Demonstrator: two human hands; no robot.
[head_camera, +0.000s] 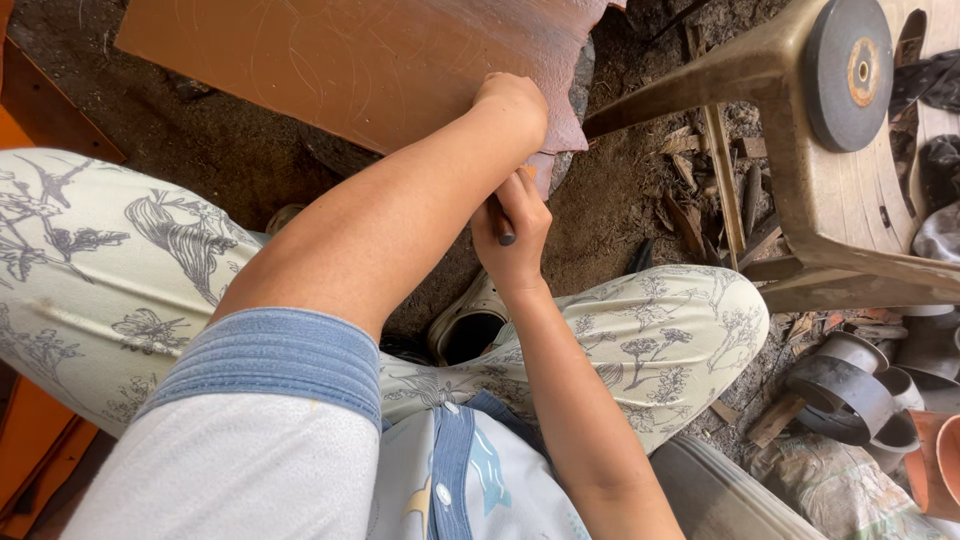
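Gripping a dark tool (503, 228), right hand (515, 240) meets leather (350, 60).

lying flat and slightly tilted just beyond the knuckles, a brown leather sheet (340, 60) with faint scratch lines, its wavy edge curling under the fingertips; poking from between curled fingers, a slim dark tool (503, 228).

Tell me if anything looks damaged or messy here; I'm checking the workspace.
The brown leather sheet is covered in fine curved scratches, and its right edge is ragged. Wood scraps lie scattered over the dirt floor beside the stool.
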